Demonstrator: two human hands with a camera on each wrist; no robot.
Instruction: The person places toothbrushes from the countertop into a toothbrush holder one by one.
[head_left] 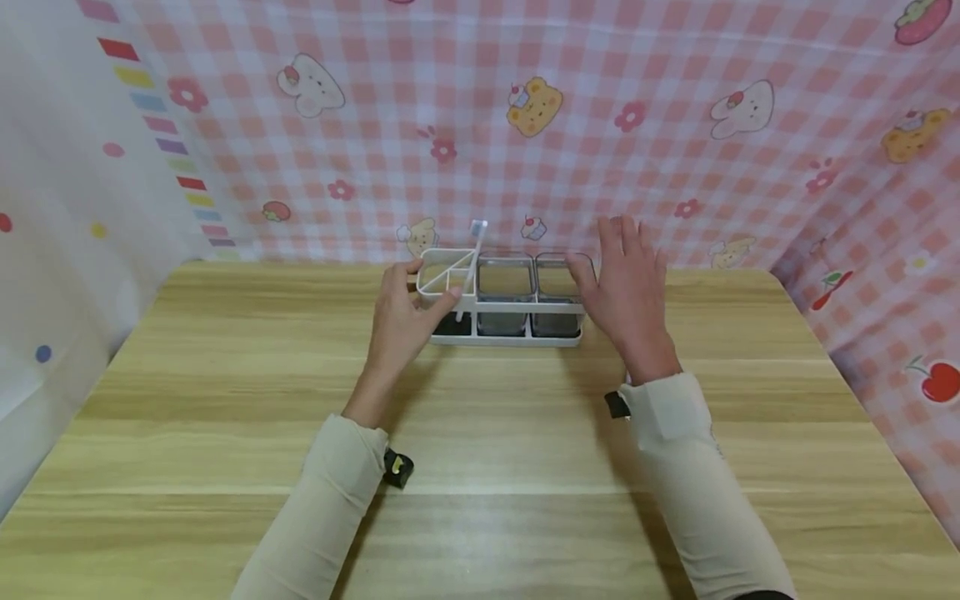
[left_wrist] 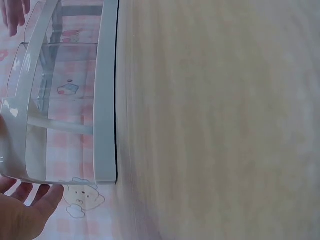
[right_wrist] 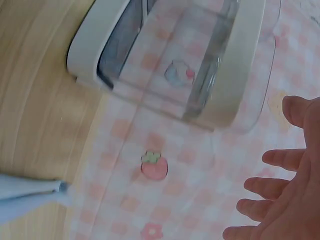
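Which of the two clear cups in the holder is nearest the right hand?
The cup at the right end of the holder, beside the right hand; the other cup sits between it and the divided section with the toothbrush.

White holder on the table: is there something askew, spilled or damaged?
Nothing looks spilled or plainly damaged. Only the toothbrush stands tilted in the white holder, and such leaning seems ordinary.

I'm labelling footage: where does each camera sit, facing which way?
On the head, facing forward-down at the white organizer; left hand, right hand, sleeves show.
On left wrist, facing organizer's left end; left hand, right fingertips show.
On right wrist, facing organizer's right end; right hand shows.
Wrist views share: organizer, checked cloth, tabletop.
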